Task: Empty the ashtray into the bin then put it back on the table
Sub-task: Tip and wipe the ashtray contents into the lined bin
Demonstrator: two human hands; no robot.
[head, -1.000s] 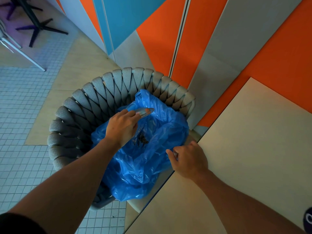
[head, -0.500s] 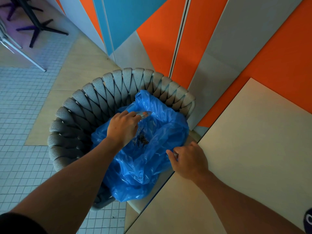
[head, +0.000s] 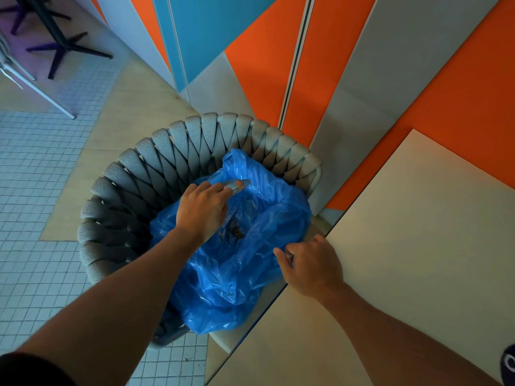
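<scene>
**Ash is in the bag; ashtray not back on the table yet**

Our left hand [head: 202, 210] is closed around the ashtray [head: 235, 186], a shiny metal piece w/ only its tip poking out past the fingertips, tilted over the mouth of the blue bag [head: 250, 263]. Just below and to the right of that hand, a small dark heap of ash [head: 234, 232] lies inside the bag. We judge the emptying as done or nearly so; whether anything clings inside the ashtray we can't tell, since the hand hides its bowl.

Our right hand [head: 312, 267] is shut on the bag's near rim, pinching the plastic and holding the mouth open at the table [head: 404, 260] edge.

Left to do: lift the ashtray clear, let go of the bag, set the ashtray down on the pale tabletop, which spreads to the right of the right hand and beyond it.

Around us: the bag sits in a grey woven basket [head: 133, 190], which curves behind and to the left of the left hand. Past both hands are orange, blue and grey wall panels [head: 390, 65]. Far off to the left, beyond the basket, dark furniture legs [head: 69, 48] stand on tiled floor.

In the way: not much. The loose bag plastic btwn the two hands could snag the ashtray as it comes out.
</scene>
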